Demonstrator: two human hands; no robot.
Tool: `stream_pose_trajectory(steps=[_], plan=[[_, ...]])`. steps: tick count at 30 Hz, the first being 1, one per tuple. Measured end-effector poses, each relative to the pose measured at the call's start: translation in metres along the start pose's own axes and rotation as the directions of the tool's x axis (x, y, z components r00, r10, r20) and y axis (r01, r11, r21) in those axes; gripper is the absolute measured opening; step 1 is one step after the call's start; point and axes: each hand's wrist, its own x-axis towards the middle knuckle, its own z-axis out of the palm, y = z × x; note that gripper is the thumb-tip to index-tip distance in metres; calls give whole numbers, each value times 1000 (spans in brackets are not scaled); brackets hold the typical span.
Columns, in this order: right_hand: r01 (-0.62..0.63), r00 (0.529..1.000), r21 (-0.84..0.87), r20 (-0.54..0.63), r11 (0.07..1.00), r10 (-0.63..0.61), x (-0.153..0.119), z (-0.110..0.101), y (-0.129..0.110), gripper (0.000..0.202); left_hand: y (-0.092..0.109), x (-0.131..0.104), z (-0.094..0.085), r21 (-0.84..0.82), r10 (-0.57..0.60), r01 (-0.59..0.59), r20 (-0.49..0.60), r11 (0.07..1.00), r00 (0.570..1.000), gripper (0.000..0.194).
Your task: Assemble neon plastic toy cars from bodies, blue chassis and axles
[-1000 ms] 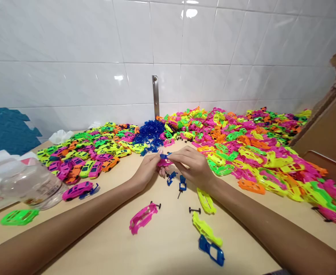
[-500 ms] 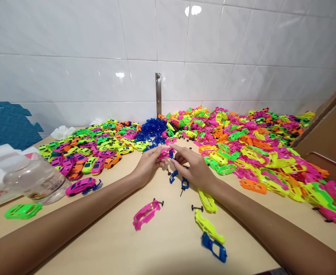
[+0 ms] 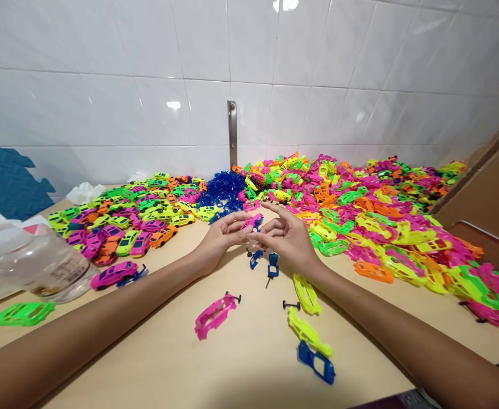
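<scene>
Between my two hands is a small pink toy car body with a dark blue part against it. My left hand is closed on its left side, thumb in front and fingers behind. My right hand pinches its right side near the thumb, with the index finger raised off it; the exact contact is partly hidden. Just below lie blue plastic chassis pieces and a small black wheel axle. Nearer me are a pink car shell, yellow shells and a larger blue chassis.
Finished-looking toy cars are heaped at left, blue pieces at the back, and coloured shells at right. A clear plastic jar lies left, beside a green shell. A cardboard box stands at far right.
The pink car body has turned to a more tilted angle in my fingers. My right index finger has lifted away from it. The whole view has shifted slightly.
</scene>
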Motion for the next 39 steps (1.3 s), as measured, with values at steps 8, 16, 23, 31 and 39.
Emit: stream_pose_trajectory(steps=[8, 16, 23, 31, 39], plan=[[-24, 999, 52, 36, 998, 23, 2, -3, -3, 75, 0, 0, 4, 52, 6, -10, 85, 999, 996, 32], [55, 996, 81, 71, 995, -61, 3, -4, 1, 44, 1, 1, 5, 66, -15, 11, 54, 998, 998, 31], [165, 986, -97, 4, 982, -165, 6, -8, 0, 28, 2, 2, 7, 82, -25, 21, 52, 996, 998, 35], [313, 948, -438, 98, 843, -302, 7, -15, 10, 23, 2, 1, 7, 119, -40, 33, 50, 992, 998, 36], [246, 969, -415, 77, 876, -235, 8, -13, 8, 19, 0, 1, 7, 171, -16, 4, 65, 985, 998, 34]])
